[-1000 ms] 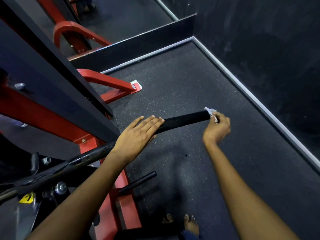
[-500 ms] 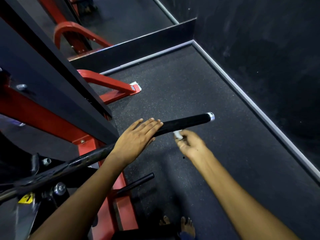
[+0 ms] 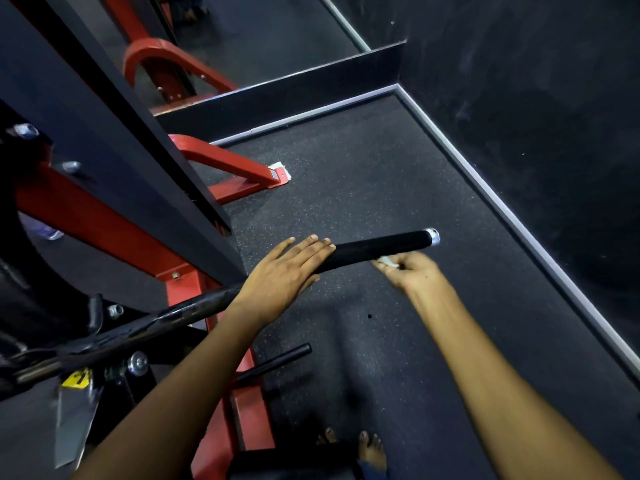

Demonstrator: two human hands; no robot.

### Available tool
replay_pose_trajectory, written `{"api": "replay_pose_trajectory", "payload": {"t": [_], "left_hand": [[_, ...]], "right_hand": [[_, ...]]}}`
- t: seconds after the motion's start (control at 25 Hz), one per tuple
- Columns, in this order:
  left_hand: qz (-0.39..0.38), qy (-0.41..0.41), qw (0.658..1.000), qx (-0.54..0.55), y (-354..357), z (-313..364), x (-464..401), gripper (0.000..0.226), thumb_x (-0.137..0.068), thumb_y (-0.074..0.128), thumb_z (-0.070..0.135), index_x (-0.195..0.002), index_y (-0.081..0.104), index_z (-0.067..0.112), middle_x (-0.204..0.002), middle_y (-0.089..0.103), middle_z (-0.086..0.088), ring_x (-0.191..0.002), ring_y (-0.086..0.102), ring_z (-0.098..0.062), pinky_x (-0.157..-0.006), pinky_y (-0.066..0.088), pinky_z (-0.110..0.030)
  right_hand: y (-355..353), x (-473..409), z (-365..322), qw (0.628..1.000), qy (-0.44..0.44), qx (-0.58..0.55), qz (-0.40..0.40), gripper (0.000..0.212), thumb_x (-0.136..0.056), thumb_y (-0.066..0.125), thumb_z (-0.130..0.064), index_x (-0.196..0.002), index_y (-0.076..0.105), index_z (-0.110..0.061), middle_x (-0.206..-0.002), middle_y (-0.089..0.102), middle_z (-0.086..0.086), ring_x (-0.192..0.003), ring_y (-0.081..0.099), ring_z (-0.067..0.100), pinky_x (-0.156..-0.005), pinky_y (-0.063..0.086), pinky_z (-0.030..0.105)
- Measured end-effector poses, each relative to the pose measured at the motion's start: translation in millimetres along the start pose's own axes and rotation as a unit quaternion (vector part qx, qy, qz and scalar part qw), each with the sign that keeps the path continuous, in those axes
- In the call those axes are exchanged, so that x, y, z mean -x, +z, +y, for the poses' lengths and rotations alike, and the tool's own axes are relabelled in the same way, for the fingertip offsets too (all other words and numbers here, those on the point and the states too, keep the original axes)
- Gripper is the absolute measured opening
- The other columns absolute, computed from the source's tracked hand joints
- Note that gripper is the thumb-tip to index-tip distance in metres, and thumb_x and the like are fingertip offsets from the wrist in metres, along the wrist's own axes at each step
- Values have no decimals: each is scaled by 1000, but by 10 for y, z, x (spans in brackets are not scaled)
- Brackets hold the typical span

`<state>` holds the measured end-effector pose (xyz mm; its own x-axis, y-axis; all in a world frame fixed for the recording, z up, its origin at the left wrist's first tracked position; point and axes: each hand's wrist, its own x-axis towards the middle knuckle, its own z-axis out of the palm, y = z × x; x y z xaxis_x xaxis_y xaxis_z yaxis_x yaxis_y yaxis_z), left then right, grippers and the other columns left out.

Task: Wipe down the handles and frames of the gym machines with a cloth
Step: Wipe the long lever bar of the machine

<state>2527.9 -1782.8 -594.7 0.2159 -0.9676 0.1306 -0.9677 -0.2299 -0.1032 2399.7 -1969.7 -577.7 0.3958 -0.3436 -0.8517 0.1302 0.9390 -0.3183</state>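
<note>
Right hand [image 3: 414, 271] slid cloth [image 3: 382, 260] outward under handle [image 3: 377, 249] (left hand [image 3: 284, 271] flat).

The long black handle grip [image 3: 377, 250] looks matt and slightly textured, like foam or rubber (which of the two cannot be told), and ends in a shiny silver metal cap [image 3: 433, 235]. Further in, the bare black metal bar [image 3: 166, 320] is glossy and scuffed. The red painted metal machine frame [image 3: 104, 226] has a smooth semi-gloss coat. The small white cloth [image 3: 385, 262] looks soft and crumpled. The dark speckled rubber floor [image 3: 363, 174] is matt and grainy.
</note>
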Motion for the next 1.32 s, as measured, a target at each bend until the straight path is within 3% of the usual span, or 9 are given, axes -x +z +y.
{"api": "replay_pose_trajectory", "payload": {"t": [0.12,0.32,0.52,0.64,0.88,1.0,1.08,1.2,1.32], "left_hand": [[-13,-32,999,21,-41,-75,192,51,-98,30,38,-146,31,18,-146,46,0,-136,42,-17,-111,23,-33],[-18,-80,996,23,-127,-266,602,53,-98,29,42,-146,31,20,-146,47,-1,-134,44,-20,-109,24,-34],[-19,-106,994,19,-149,-270,729,52,-97,31,40,-144,36,17,-143,50,-3,-133,46,-22,-108,26,-35],[-19,-110,994,18,-172,-262,730,53,-97,30,41,-143,40,17,-141,52,-4,-132,47,-22,-108,25,-35],[-12,-124,992,14,-168,-246,742,53,-96,30,41,-140,45,16,-138,54,-3,-130,49,-22,-107,25,-35],[-14,-124,992,11,-165,-250,746,54,-96,31,43,-139,46,16,-137,55,-4,-129,50,-23,-107,25,-35],[-17,-134,991,12,-158,-251,748,54,-95,30,45,-139,46,16,-136,56,-5,-129,51,-23,-106,26,-35],[-23,-153,988,15,-152,-257,762,56,-96,26,48,-136,50,16,-134,58,-6,-127,52,-24,-106,27,-36],[-34,-165,986,13,-156,-254,785,61,-99,18,51,-133,54,16,-133,58,-6,-127,52,-24,-106,28,-37]], "right_hand": [[37,50,-26,998,-53,-22,26,31,-94,27,4,-116,50,6,-147,36,14,-136,32,26,-114,25,36],[172,229,380,999,33,9,11,43,-94,21,10,-135,33,14,-141,38,28,-132,37,38,-114,19,46],[182,156,466,999,21,-51,1,16,-96,39,-3,-88,52,2,-93,55,18,-129,43,31,-110,34,44],[362,295,774,997,43,21,-54,26,-93,25,14,-83,47,3,-120,52,29,-135,34,36,-111,28,48],[293,290,779,995,35,-84,-40,20,-95,32,7,-97,52,8,-123,52,21,-123,47,30,-113,27,40],[323,546,899,990,26,106,-90,22,-93,31,12,-88,52,8,-102,55,28,-91,59,32,-99,47,38],[216,605,690,955,-133,264,-29,20,-91,42,10,-97,61,10,-102,64,20,-83,65,27,-76,57,24],[12,441,343,753,-462,450,131,33,-93,44,2,-123,58,-1,-121,61,12,-113,57,25,-91,42,15],[-71,267,614,614,-474,631,-26,45,-102,33,-18,-147,27,-20,-157,16,0,-145,11,16,-117,9,31]]}}
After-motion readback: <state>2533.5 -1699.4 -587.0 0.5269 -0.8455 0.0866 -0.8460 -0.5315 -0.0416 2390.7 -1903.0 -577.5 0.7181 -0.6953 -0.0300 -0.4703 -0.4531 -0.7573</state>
